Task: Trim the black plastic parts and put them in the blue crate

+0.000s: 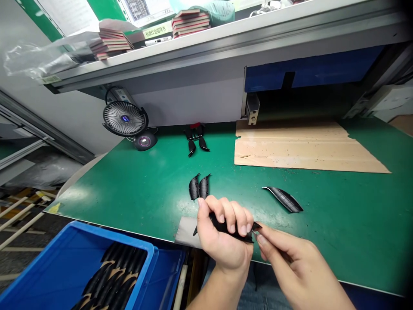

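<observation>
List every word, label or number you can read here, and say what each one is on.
"标准作业指导书": on the yellow-green label strip at the front of the upper shelf.
Printed sheet above the shelf: too small to read.
Blue display on the hub of the fan: blurred, unreadable.
Small label on the plastic bag: unreadable.
The black parts carry no readable marking.

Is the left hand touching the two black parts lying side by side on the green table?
Apart. The head view shows green table between the left hand and the two black parts.
</observation>
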The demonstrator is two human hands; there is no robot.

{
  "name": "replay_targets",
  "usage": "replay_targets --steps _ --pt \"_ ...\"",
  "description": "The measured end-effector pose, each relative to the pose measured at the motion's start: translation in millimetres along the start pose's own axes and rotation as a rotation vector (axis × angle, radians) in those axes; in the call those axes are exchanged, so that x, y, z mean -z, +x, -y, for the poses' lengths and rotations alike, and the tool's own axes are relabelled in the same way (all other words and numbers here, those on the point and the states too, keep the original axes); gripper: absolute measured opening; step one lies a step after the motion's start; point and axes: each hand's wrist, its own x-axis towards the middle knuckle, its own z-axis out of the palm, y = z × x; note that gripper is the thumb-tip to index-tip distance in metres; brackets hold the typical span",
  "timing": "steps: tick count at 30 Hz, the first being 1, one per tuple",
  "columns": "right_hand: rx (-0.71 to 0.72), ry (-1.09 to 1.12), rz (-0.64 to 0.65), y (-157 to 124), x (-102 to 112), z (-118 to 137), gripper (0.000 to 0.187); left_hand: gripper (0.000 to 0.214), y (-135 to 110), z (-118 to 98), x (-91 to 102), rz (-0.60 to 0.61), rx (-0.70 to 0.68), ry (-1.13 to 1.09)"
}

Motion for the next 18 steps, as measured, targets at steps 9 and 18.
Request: replay_targets --steps 9,18 --pt "0.097 -0.160 -0.084 -2 -3 -5 0.022 0.047 -1 2 -0.6 -0.059 -0.008 0.017" --pt "0.460 -0.790 -0.492 -11 -23 -24 0.035 0.043 10 2 4.4 -0.238 0.114 -0.078"
